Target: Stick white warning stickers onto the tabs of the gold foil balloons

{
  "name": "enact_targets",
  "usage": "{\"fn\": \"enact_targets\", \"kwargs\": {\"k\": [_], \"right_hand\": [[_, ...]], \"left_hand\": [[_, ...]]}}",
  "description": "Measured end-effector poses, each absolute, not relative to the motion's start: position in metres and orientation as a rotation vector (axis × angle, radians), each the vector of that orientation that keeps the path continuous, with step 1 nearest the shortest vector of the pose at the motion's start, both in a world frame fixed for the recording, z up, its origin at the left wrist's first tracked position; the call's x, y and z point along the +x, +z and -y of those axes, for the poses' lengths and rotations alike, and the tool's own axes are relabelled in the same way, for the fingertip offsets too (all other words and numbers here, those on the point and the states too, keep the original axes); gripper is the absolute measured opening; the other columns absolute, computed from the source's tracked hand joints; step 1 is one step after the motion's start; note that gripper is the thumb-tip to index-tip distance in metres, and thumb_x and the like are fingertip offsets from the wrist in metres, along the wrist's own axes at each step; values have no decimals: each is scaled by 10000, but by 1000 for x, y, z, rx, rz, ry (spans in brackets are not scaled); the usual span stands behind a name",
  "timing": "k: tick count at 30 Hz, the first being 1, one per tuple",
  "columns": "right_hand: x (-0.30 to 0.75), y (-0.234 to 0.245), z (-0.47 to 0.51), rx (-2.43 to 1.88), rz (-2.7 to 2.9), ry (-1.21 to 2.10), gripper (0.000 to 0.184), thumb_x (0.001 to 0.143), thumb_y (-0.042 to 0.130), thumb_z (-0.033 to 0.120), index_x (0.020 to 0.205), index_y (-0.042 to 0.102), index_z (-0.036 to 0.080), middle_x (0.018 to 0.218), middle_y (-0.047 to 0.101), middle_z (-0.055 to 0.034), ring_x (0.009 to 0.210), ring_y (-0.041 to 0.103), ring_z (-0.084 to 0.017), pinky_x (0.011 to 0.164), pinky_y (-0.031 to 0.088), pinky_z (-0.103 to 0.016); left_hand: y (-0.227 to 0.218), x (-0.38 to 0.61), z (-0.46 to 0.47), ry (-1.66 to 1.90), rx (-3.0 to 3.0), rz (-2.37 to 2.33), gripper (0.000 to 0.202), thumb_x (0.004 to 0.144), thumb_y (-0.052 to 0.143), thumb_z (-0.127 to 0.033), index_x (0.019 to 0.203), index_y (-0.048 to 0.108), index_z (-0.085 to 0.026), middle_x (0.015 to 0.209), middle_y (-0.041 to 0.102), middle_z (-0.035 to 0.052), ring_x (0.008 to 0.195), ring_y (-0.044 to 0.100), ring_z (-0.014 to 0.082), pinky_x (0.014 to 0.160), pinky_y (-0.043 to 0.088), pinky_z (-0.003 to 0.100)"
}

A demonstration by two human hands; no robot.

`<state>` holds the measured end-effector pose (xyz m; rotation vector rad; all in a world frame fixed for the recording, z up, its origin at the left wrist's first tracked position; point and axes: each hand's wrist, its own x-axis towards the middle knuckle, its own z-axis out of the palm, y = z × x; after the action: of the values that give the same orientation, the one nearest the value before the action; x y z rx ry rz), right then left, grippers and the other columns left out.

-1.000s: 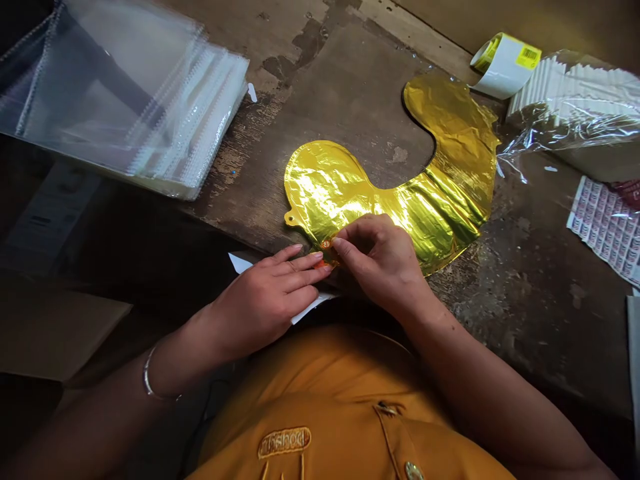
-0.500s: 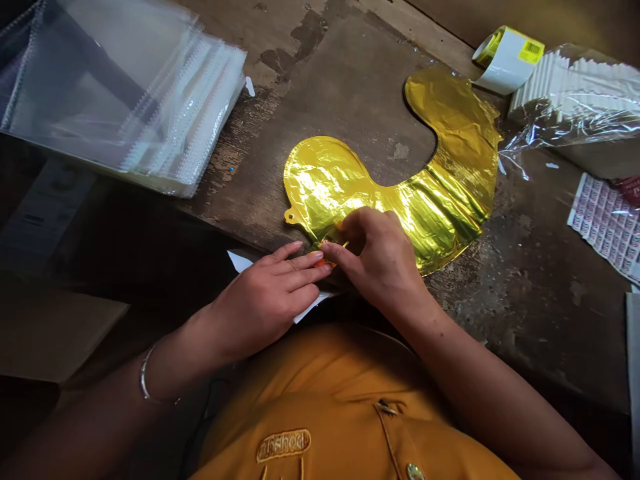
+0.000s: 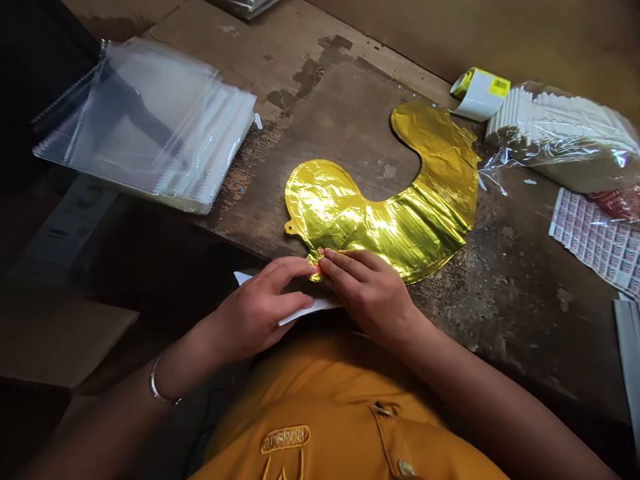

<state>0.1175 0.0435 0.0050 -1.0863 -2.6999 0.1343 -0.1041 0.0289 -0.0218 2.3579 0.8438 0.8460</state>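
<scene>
A crumpled gold foil balloon (image 3: pixel 380 213), curved like a thick hook, lies flat on the worn wooden worktop (image 3: pixel 345 120). My left hand (image 3: pixel 263 307) and my right hand (image 3: pixel 367 297) meet at its lower edge, fingertips nearly touching. Between them, a small orange piece (image 3: pixel 318 263) shows at the balloon's neck, mostly hidden by my fingers. Both hands appear to pinch the foil there. A strip of white paper (image 3: pixel 310 308) lies under my hands. A small tab (image 3: pixel 291 228) sticks out from the balloon's left edge.
A stack of clear plastic bags (image 3: pixel 150 127) lies at the upper left. At the upper right are a white label roll (image 3: pixel 480 93) and wrapped, pleated white paper (image 3: pixel 560 133). A printed label sheet (image 3: pixel 595 240) lies further right. Cardboard (image 3: pixel 50 333) sits below the worktop's left side.
My view has tilted, so the table items sit shifted. My right hand has come down from the foil to the balloon's lower edge, closer to my left fingertips.
</scene>
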Motion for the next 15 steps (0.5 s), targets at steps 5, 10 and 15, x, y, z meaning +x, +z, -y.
{"fn": "enact_targets", "kwargs": {"k": [5, 10, 15], "right_hand": [[119, 0, -45, -1005, 2717, -20, 303, 928, 444, 132, 1145, 654, 118, 1229, 658, -136, 950, 636, -242, 790, 532, -395], [117, 7, -58, -1155, 2568, 220, 230, 925, 484, 183, 960, 709, 148, 987, 737, -101, 809, 626, -189, 740, 508, -317], [117, 12, -75, -1418, 2171, 673, 163, 806, 664, 280, 682, 663, 175, 629, 608, 11, 578, 509, -99, 559, 390, -222]], "left_hand": [[-16, -108, -27, 878, 2211, -905, 137, 843, 593, -84, 935, 642, -173, 1239, 544, 103, 1132, 568, 177, 960, 502, 288], [-11, -106, -28, 866, 2220, -956, 118, 851, 594, -104, 927, 651, -173, 1251, 545, 95, 1121, 575, 183, 966, 492, 301], [-2, -104, -30, 865, 2338, -1069, 90, 851, 613, -156, 894, 681, -196, 1252, 535, 97, 1151, 527, 231, 988, 468, 407]]}}
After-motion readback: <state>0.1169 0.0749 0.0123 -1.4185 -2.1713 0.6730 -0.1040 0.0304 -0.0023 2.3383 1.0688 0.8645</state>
